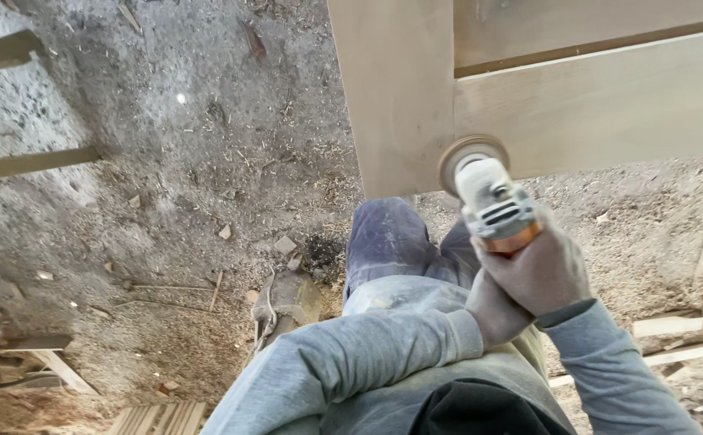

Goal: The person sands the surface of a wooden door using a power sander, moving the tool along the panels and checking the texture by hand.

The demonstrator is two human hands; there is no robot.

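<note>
A downward view from a head-worn camera is given. Right of centre, a pale grey handheld sander (492, 197) with an orange band is gripped by both hands. The right hand (541, 270) is wrapped firmly around the rear of the tool body, fingers curled shut. The left hand (492, 310) is tucked below and behind it, apparently closed on the tool's tail end, though its fingers are mostly hidden. Both arms are covered by grey sleeves (351, 354).

The sander's long axis runs from the lower right toward the upper left of the frame, its round disc (468, 157) pointed away from the body and pressed against the joint of a pale wooden frame (400, 89) in the upper right. The boards look smooth and even in tone, so the sanding seems well advanced, though the portion remaining cannot be judged from this view.

Below, a dusty blue trouser knee (388, 238) is seen. The floor (166, 145) is strewn with sawdust, shavings and wood offcuts (674, 326).
</note>
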